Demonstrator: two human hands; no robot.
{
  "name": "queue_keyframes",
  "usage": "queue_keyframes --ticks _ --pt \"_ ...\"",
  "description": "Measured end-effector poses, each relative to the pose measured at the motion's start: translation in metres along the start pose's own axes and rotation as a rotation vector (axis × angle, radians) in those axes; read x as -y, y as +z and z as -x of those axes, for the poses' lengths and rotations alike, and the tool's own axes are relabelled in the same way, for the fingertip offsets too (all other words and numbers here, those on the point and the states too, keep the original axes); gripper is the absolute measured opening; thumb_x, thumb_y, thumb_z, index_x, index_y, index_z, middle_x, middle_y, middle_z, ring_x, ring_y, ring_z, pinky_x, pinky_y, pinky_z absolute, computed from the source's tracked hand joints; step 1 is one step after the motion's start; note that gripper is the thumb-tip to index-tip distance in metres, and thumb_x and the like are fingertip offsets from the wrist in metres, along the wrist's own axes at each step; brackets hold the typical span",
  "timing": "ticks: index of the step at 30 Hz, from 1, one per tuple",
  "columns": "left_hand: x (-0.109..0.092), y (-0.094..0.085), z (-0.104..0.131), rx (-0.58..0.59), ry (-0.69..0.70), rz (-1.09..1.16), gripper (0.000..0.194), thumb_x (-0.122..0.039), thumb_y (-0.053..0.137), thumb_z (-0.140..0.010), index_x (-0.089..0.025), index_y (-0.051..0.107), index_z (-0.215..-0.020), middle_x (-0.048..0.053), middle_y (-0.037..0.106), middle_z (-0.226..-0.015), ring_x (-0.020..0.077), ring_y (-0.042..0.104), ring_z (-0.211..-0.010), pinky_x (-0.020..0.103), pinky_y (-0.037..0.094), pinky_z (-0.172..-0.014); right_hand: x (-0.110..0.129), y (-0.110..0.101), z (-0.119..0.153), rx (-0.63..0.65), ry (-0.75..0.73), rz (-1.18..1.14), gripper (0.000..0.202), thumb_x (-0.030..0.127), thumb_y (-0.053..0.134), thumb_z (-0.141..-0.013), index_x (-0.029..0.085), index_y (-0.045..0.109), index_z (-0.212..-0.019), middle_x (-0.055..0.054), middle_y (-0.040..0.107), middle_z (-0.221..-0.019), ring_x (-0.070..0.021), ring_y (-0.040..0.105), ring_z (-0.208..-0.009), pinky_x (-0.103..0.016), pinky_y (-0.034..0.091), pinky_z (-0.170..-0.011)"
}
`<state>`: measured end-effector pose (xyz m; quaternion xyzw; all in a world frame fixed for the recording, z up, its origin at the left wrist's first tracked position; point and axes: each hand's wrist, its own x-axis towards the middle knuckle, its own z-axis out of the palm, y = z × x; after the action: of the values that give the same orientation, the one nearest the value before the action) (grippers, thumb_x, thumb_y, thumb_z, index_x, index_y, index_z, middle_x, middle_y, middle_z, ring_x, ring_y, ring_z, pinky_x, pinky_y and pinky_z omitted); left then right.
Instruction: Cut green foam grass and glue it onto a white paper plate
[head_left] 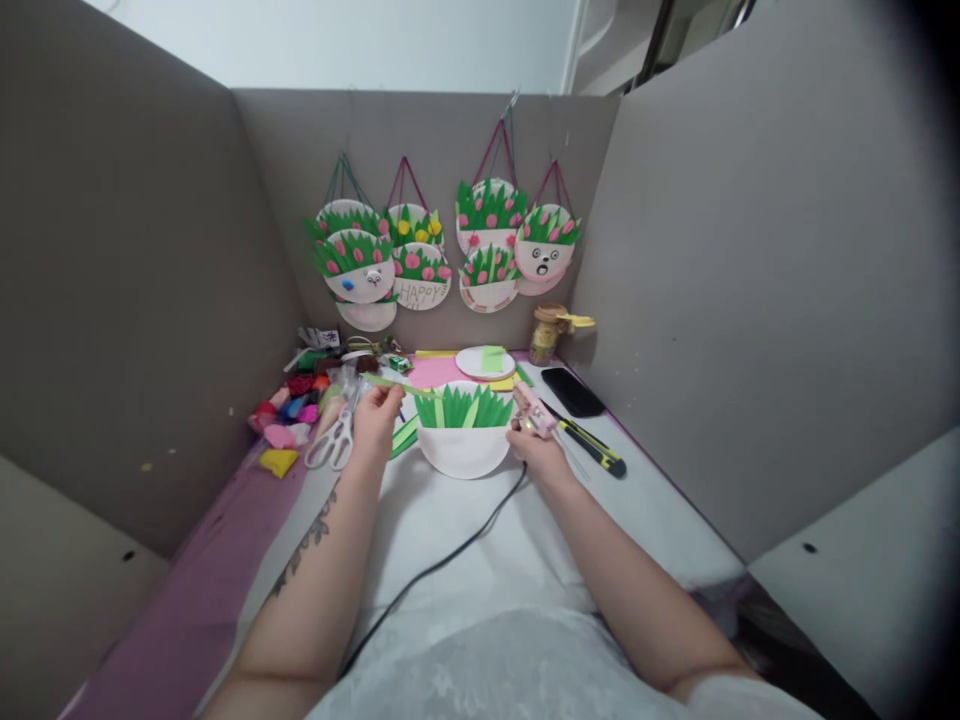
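A white paper-plate pocket (465, 452) with green paper grass (454, 408) rising from it lies on the table between my hands. My left hand (379, 412), left of the pocket, pinches a thin light-green paper strip (401, 386) that reaches over the grass. At the pocket's right edge, my right hand (536, 447) is wrapped round a pink glue gun (534, 412), whose black cord (457, 548) runs down toward me. Green paper strips (403, 437) lie just left of the pocket.
White scissors (331, 442) and colourful craft pieces (279, 436) lie left. A cutter (594, 448), black phone (571, 392) and brown-lidded cup (545, 335) are right. Behind are a white plate (472, 361) and pink paper (435, 373). Finished plate crafts (361, 278) hang on the grey partition (420, 125).
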<state>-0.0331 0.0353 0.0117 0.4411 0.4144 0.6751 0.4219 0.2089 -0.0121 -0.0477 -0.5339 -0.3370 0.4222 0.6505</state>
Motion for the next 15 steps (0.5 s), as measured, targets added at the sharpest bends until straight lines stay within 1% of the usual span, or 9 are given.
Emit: queue_keyframes --ticks 3,6,11,15 --pt "0.000 -0.003 -0.001 -0.012 0.082 -0.215 0.017 -0.032 0.067 -0.071 -0.017 0.060 -0.070 -0.001 0.059 -0.062 0.0107 0.048 -0.056 0.024 0.035 -0.055 0.001 0.000 0.000 0.001 -0.020 -0.009 0.038 0.025 0.071 -0.050 0.021 0.061 -0.086 0.003 0.063 -0.071 -0.0101 0.048 -0.050 -0.022 0.031 -0.042" --pt "-0.001 -0.006 -0.001 0.010 0.125 -0.331 0.019 -0.036 0.062 -0.075 -0.017 0.061 -0.070 0.001 0.061 -0.063 0.0128 0.050 -0.056 0.025 0.036 -0.057 0.002 0.000 0.000 -0.005 -0.039 0.022 0.038 0.026 0.071 -0.051 0.021 0.061 -0.087 0.003 0.062 -0.068 -0.0113 0.050 -0.050 -0.023 0.032 -0.043" --pt "-0.001 -0.014 -0.005 0.003 0.210 -0.582 0.022 -0.032 0.051 -0.082 -0.019 0.055 -0.064 0.000 0.059 -0.061 0.0149 0.051 -0.059 0.027 0.034 -0.059 0.002 0.000 -0.001 0.001 -0.060 0.019 0.037 0.026 0.072 -0.051 0.022 0.061 -0.086 0.004 0.062 -0.067 -0.0120 0.052 -0.052 -0.024 0.036 -0.045" --pt "0.000 -0.019 -0.008 -0.002 0.237 -0.791 0.024 -0.029 0.050 -0.083 -0.021 0.050 -0.061 -0.002 0.051 -0.055 0.0155 0.045 -0.057 0.028 0.028 -0.058 0.001 -0.001 -0.001 0.002 -0.060 0.028 0.035 0.026 0.071 -0.052 0.022 0.060 -0.085 0.004 0.061 -0.067 -0.0119 0.051 -0.052 -0.024 0.036 -0.045"
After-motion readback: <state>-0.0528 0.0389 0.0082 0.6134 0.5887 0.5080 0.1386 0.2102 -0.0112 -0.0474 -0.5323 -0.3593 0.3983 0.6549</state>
